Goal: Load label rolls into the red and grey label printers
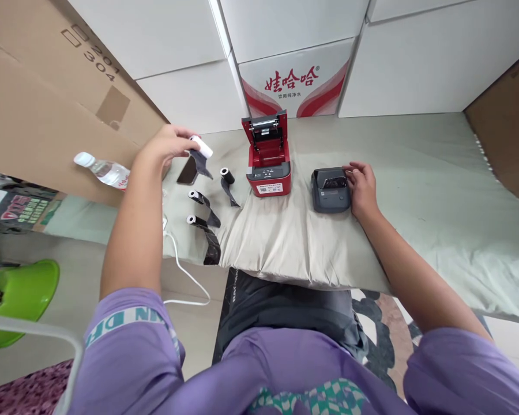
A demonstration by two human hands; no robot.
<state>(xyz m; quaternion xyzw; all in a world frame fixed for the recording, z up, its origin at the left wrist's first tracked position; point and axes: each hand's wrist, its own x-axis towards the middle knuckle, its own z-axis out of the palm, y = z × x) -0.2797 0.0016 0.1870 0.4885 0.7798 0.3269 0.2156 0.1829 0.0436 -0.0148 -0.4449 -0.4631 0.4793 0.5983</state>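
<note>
My left hand (169, 143) pinches a white thermal paper roll (202, 147) with a dark loose tail hanging from it, raised above the left part of the covered surface. Below it lie three more small rolls with dark tails: one roll (227, 176) nearer the middle, another roll (199, 197) and a third roll (198, 220). A red label printer (271, 164) stands in the centre with its lid up. Beside the dark grey portable printer (331, 190), my right hand (363, 187) rests with its fingers loosely bent, touching the right side.
A black phone (187, 172) lies beneath my left hand. A water bottle (106, 171) is tipped against the left cardboard (60, 98). A white cable (185, 274) hangs over the front edge. White cartons (292, 86) stand along the back; a green stool (30, 294) is at lower left.
</note>
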